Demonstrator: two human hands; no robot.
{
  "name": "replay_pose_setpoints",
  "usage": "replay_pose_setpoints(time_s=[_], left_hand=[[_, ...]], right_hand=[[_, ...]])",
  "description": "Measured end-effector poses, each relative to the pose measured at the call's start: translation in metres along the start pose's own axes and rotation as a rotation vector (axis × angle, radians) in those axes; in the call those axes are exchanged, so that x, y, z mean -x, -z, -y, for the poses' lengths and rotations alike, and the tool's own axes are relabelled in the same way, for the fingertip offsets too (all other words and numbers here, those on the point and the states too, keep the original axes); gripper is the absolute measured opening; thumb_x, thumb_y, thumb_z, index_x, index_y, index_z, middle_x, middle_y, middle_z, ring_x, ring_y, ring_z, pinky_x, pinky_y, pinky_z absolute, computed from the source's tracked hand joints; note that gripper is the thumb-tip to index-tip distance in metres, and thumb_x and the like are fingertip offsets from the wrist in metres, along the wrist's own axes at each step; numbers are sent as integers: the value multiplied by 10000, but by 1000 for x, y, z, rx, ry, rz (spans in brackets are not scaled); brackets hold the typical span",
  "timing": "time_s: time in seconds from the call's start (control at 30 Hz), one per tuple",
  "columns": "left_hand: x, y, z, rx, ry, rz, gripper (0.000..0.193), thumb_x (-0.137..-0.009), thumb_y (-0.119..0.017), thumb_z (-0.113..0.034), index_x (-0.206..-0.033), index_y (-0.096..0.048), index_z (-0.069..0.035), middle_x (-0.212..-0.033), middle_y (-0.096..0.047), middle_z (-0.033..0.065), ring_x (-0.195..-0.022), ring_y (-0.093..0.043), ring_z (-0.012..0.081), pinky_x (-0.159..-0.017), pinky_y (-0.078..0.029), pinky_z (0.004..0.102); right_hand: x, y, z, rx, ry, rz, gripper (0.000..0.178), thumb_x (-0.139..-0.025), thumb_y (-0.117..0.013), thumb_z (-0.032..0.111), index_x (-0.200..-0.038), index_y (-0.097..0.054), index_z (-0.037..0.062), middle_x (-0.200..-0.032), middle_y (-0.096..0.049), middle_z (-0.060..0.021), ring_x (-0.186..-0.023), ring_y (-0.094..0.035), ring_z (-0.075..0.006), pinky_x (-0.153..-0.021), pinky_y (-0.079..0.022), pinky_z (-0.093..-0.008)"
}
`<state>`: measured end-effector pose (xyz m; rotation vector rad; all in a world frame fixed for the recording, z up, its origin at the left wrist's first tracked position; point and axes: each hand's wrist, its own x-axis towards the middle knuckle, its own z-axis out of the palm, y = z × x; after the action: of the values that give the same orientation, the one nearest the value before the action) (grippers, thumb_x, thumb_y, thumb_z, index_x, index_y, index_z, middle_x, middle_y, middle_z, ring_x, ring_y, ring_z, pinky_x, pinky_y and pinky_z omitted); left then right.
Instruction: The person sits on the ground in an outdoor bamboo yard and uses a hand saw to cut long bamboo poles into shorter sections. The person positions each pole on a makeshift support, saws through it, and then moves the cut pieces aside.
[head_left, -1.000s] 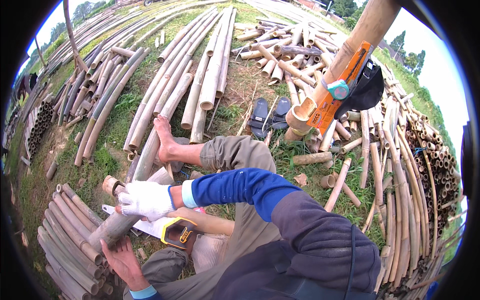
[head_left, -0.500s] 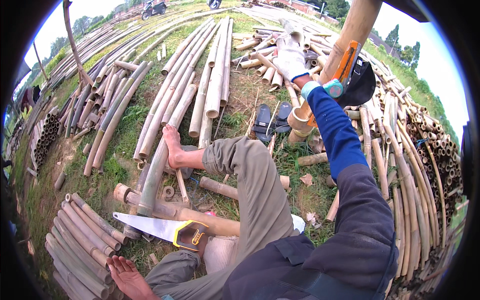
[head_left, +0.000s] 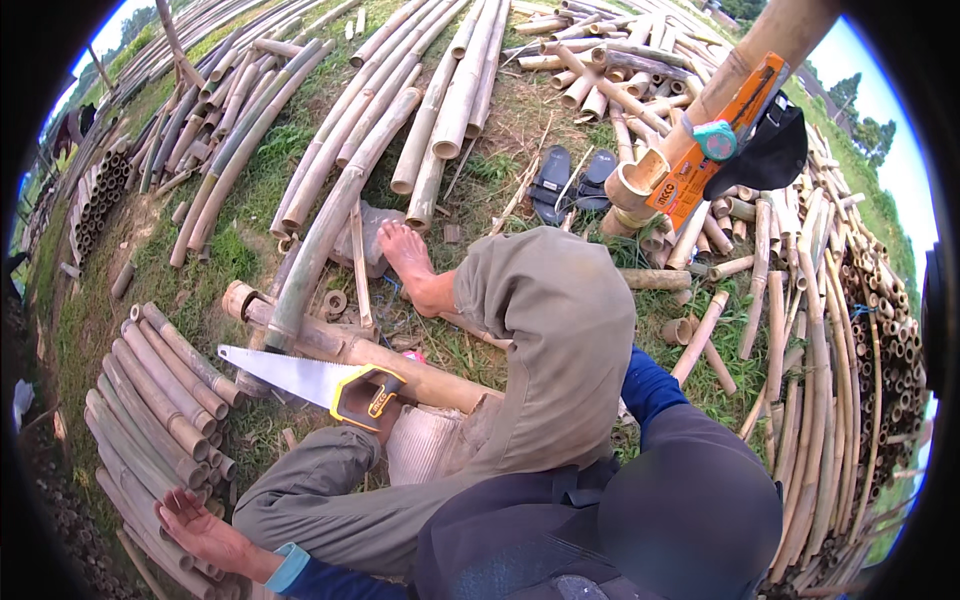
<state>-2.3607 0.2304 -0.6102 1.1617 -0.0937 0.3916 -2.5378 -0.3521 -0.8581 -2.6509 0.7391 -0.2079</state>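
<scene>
My left hand (head_left: 205, 532) is at the lower left, palm turned up, with its fingers apart and nothing in them. It is above or against a group of cut bamboo lengths (head_left: 150, 430). My right hand is out of sight; only part of its blue sleeve (head_left: 650, 385) shows beyond my raised knee. A hand saw (head_left: 290, 375) with a yellow and black handle rests by my lower leg, its blade reaching left over the bamboo. Beyond it, a long bamboo pole (head_left: 335, 225) lies with its near end on a thick crosswise bamboo (head_left: 425, 378).
A bare foot (head_left: 415, 270) rests near a grey stone (head_left: 360, 245). Ahead are dark sandals (head_left: 552, 180). An upright bamboo post (head_left: 715, 95) carries an orange saw sleeve (head_left: 690, 175) and a black cap (head_left: 765, 150). Bamboo piles (head_left: 860, 330) line the right side.
My gloved right hand, stretched out ahead before, has drawn back out of view. My foot has come off the long pole, my knee has shifted right, and my left hand has moved left.
</scene>
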Motion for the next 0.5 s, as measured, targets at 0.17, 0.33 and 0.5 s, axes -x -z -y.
replay_pose_setpoints(time_s=[0.17,0.33,0.5], left_hand=[[-21,-19,1,38,68,75,360,-1151,-605,-233,-1430,-616,-6,-1298,-727,142,-1225,-702,243,-1067,-563,367],[-43,22,4,-189,162,45,339,-1126,-661,-212,-1408,-639,-26,-1249,-756,114,-1125,-746,223,-1013,-576,346],[-46,-39,119,-620,401,382,465,-1060,-773,-280,-1421,-640,-19,-1237,-760,107,-1106,-738,175,-935,-557,303]], right_hand=[[40,-65,-28,694,45,-259,527,-1211,-320,292,-1690,-348,75,-1708,-396,-231,-1634,-346,-324,-1355,-263,-455],[66,-63,25,293,-181,202,485,-1177,-399,246,-1626,-430,64,-1564,-519,-206,-1472,-501,-315,-1226,-427,-482],[51,-57,-12,-75,-422,312,464,-1125,-526,185,-1575,-490,79,-1361,-600,-131,-1285,-569,-242,-1109,-477,-419]])
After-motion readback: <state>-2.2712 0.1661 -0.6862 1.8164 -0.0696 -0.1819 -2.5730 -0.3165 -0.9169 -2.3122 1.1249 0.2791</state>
